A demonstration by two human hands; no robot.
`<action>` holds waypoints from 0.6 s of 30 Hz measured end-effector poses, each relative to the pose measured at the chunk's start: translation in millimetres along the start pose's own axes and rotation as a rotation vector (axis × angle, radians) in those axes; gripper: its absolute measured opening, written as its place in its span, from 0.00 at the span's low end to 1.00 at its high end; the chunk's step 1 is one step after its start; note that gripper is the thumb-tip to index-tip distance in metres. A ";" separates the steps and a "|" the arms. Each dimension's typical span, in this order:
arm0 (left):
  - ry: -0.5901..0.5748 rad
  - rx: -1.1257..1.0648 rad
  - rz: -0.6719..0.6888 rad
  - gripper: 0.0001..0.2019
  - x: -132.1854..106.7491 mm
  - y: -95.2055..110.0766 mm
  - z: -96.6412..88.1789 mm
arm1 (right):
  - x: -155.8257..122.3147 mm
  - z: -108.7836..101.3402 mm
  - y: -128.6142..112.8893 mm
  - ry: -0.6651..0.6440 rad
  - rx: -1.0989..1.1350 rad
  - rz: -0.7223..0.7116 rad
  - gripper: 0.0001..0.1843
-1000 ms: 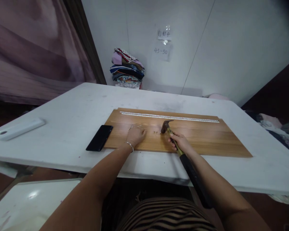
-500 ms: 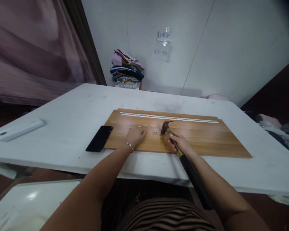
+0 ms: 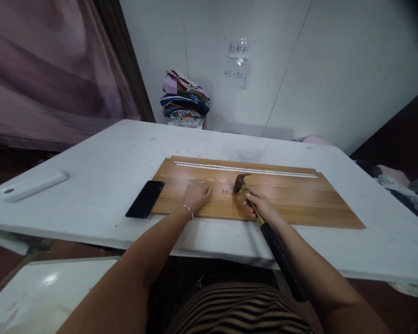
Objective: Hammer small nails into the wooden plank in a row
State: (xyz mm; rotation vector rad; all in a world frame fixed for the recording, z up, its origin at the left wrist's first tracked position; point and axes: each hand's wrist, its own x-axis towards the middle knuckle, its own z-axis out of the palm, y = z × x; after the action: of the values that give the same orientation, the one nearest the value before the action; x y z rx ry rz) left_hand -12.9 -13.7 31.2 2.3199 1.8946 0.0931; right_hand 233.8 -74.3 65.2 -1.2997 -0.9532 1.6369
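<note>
Holding a hammer (image 3: 271,237) in the right hand (image 3: 259,206) — fingers shut tight round the yellow part of the handle, high up near the head. Resting the head down on the board (image 3: 299,199), just past the knuckles. Letting the black end of the handle stick back under the wrist, out over the table edge.

Laying the left hand (image 3: 196,195) on the board too, off to the left of the grip, near but not touching. Fingers curled under; cannot tell if pinched on something or just loose. Wearing a thin bracelet (image 3: 188,209) at that wrist.

As for the work: seeing a few tiny dark dots (image 3: 225,190) in the wood between the two hands, just left of the hammer head. Maybe knocked in low, but too small to tell. Seeing thin nails (image 3: 195,183) lying loose just past the left fingers — not in the wood. So, at a guess, some done and some left.

Beyond the grip, along the far edge of the board, a long white strip (image 3: 245,169). Left of the left hand, a black phone (image 3: 145,198), right beside the board's end. Far off to the left, a white bar (image 3: 35,184). All on a white table (image 3: 101,157), a bit scuffed. Behind it, a white wall (image 3: 334,69) with two paper notes (image 3: 237,50), a pile of folded clothes (image 3: 185,98), and a purple curtain (image 3: 48,69) on the left.
</note>
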 end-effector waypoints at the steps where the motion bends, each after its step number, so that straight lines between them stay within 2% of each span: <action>1: -0.002 -0.002 -0.003 0.25 -0.1 0.1 -0.2 | 0.1 0.2 0.4 -0.001 0.003 0.001 0.17; 18: 0.000 -0.018 -0.006 0.25 1.4 -2.3 2.7 | -0.7 0.3 -0.8 -0.018 0.016 0.004 0.19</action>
State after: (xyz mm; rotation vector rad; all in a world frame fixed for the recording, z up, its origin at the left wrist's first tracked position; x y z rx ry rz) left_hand -14.4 -12.1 28.2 2.3026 1.8929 0.1089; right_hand 233.7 -74.6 66.2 -1.2786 -0.9472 1.6586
